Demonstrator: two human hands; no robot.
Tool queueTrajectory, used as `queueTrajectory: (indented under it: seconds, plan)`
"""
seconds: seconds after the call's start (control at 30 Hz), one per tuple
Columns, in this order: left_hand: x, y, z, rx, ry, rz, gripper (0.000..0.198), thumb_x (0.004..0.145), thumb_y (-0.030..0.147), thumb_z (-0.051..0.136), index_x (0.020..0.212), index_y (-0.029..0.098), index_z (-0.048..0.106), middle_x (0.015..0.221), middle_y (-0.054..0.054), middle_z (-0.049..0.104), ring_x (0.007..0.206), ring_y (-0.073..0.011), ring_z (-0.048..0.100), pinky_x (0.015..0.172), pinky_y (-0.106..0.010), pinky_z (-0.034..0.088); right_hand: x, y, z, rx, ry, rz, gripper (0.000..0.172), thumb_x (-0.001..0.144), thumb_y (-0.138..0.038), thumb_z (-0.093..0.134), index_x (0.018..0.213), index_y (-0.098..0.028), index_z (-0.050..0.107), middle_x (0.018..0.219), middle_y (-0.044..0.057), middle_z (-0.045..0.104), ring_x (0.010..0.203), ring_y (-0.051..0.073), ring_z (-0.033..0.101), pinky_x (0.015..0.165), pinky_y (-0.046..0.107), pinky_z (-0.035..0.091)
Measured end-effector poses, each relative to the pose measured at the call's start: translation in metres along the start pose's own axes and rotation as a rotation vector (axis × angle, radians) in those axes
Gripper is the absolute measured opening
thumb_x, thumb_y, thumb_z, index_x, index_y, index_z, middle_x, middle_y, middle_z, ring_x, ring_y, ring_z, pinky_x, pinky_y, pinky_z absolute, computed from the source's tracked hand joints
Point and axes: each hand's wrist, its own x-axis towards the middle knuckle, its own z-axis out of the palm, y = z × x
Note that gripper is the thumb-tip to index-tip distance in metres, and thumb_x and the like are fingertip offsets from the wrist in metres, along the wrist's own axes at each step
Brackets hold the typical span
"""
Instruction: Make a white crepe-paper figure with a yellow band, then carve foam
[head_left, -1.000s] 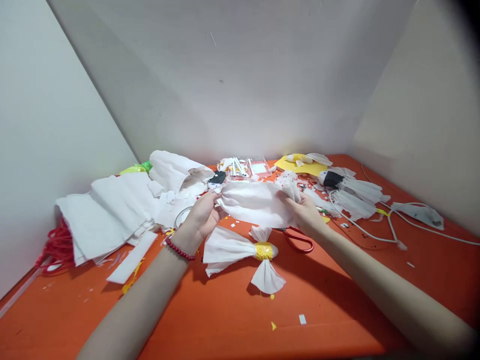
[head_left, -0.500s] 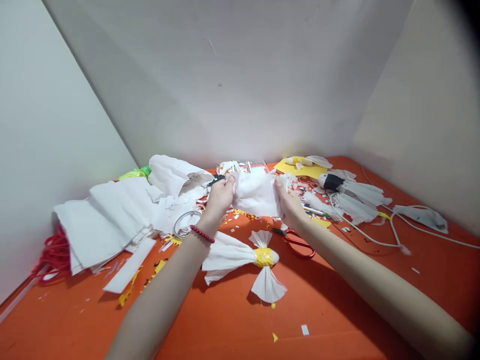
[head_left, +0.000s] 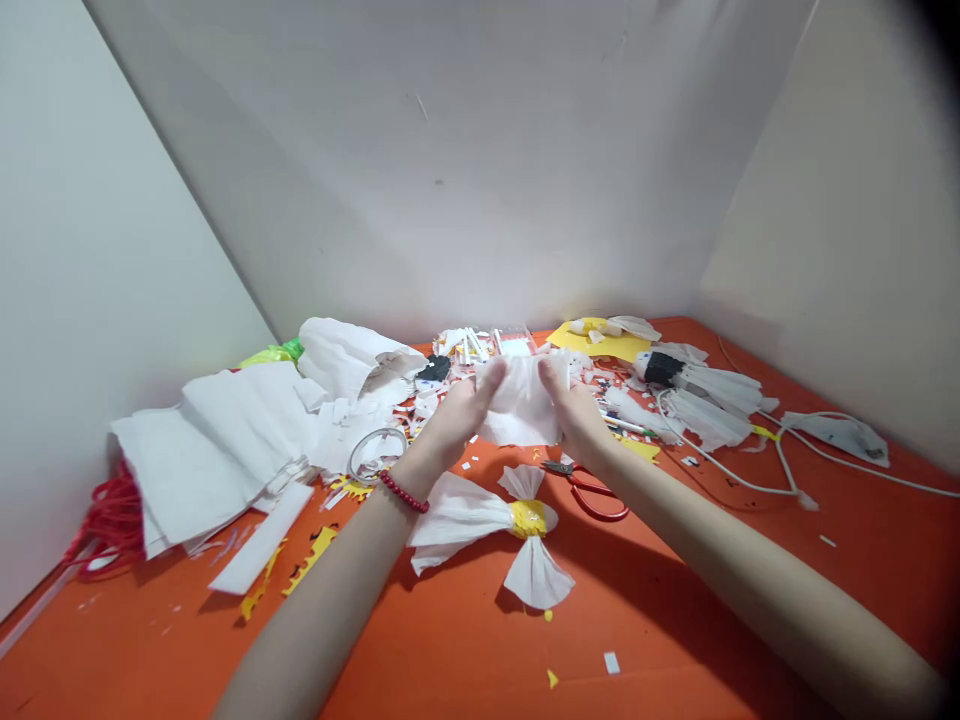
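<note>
A small sheet of thin white paper (head_left: pixel 523 405) is held up between my two hands above the table. My left hand (head_left: pixel 466 405) is closed on its left side, the thumb lying along the upper edge. On its right side, my right hand (head_left: pixel 574 400) grips with the thumb on top. Below them lies a paper fish (head_left: pixel 529 518) with a yellow scaly band, a white tail and pleated white fins. Red-handled scissors (head_left: pixel 596 495) rest just under my right forearm.
Stacked white paper (head_left: pixel 217 440) and red cord (head_left: pixel 112 515) lie at left, near a tape ring (head_left: pixel 375 455). Another fish with a black band (head_left: pixel 664 368) and a white cable (head_left: pixel 727 478) are at right. Yellow paper (head_left: pixel 600 343) lies behind, and paper scraps cover the back of the orange table (head_left: pixel 450 660).
My hands have come closer together, and the white paper between them now shows narrower. My thumbs have shifted up onto its top edge. The fish and scissors have stayed put.
</note>
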Motion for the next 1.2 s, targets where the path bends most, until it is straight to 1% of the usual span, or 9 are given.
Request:
queueTrajectory:
  seconds: [0.1,0.23,0.33,0.47,0.63,0.77,0.93,1.07,1.2]
  plan:
    - [-0.005,0.003,0.004,0.103,-0.117,-0.001,0.03,0.065,0.036,0.076,0.086,0.015,0.068,0.07,-0.006,0.069,0.074,-0.0235,0.064,0.068,-0.03,0.047,-0.002,-0.004,0.0,-0.03,-0.015,-0.038,0.051,0.063,-0.059,0.068,0.09,-0.018,0.059,0.083,0.006,0.066,0.068,0.017,0.062,0.059,0.027,0.049]
    - [-0.005,0.001,0.004,0.18,-0.021,0.033,0.02,0.07,0.033,0.072,0.075,0.014,0.068,0.06,-0.004,0.066,0.063,-0.0215,0.061,0.058,-0.027,0.044,-0.001,-0.002,-0.001,-0.057,-0.003,-0.053,0.048,0.066,-0.062,0.063,0.083,-0.017,0.058,0.071,0.003,0.062,0.059,0.013,0.056,0.054,0.024,0.045]
    - [-0.002,-0.002,0.004,0.195,0.038,0.076,0.02,0.073,0.034,0.068,0.069,0.014,0.066,0.058,-0.003,0.063,0.066,-0.0216,0.06,0.061,-0.026,0.044,-0.003,-0.002,0.001,-0.096,-0.034,-0.047,0.048,0.068,-0.063,0.06,0.082,-0.017,0.058,0.065,0.002,0.058,0.054,0.012,0.052,0.051,0.023,0.042]
    - [0.0,-0.005,0.01,0.159,0.074,0.153,0.014,0.078,0.027,0.063,0.086,0.016,0.065,0.082,-0.004,0.067,0.086,-0.0214,0.06,0.076,-0.025,0.045,-0.01,-0.005,0.007,-0.155,-0.096,-0.036,0.05,0.072,-0.063,0.056,0.087,-0.016,0.06,0.067,0.002,0.058,0.055,0.011,0.051,0.052,0.023,0.042]
    - [-0.002,-0.006,0.018,0.078,0.057,0.156,0.023,0.083,0.021,0.056,0.106,0.016,0.055,0.107,-0.008,0.063,0.099,-0.0206,0.059,0.086,-0.028,0.045,-0.018,-0.01,0.013,-0.224,-0.135,-0.044,0.051,0.073,-0.063,0.054,0.091,-0.017,0.062,0.076,0.002,0.061,0.063,0.011,0.052,0.055,0.02,0.04]
    - [-0.006,-0.007,0.023,0.047,0.038,0.131,0.021,0.082,0.023,0.059,0.102,0.016,0.055,0.102,-0.008,0.065,0.095,-0.0199,0.06,0.08,-0.025,0.046,-0.021,-0.01,0.014,-0.333,-0.195,-0.102,0.053,0.075,-0.065,0.049,0.096,-0.018,0.063,0.089,0.004,0.064,0.079,0.015,0.057,0.073,0.024,0.045]
    - [-0.012,-0.008,0.029,0.02,-0.034,0.074,0.031,0.08,0.041,0.061,0.097,0.015,0.058,0.08,-0.005,0.067,0.074,-0.0198,0.062,0.059,-0.024,0.046,-0.021,0.0,0.009,-0.414,-0.208,-0.179,0.058,0.083,-0.066,0.035,0.105,-0.018,0.061,0.107,0.007,0.061,0.111,0.019,0.05,0.098,0.03,0.036]
    - [-0.014,-0.003,0.031,0.021,-0.034,0.056,0.034,0.075,0.044,0.067,0.091,0.014,0.06,0.064,-0.002,0.062,0.062,-0.0184,0.059,0.054,-0.024,0.043,-0.02,0.003,0.006,-0.424,-0.255,-0.2,0.06,0.085,-0.066,0.031,0.109,-0.017,0.058,0.11,0.008,0.059,0.108,0.019,0.051,0.097,0.032,0.037]
    - [-0.013,0.0,0.029,0.048,0.028,0.166,0.025,0.081,0.037,0.062,0.094,0.016,0.059,0.084,-0.004,0.065,0.082,-0.0188,0.06,0.071,-0.023,0.045,-0.023,-0.003,0.0,-0.398,-0.163,-0.338,0.046,0.085,-0.055,0.046,0.113,-0.02,0.053,0.116,0.007,0.056,0.101,0.015,0.054,0.089,0.027,0.043]
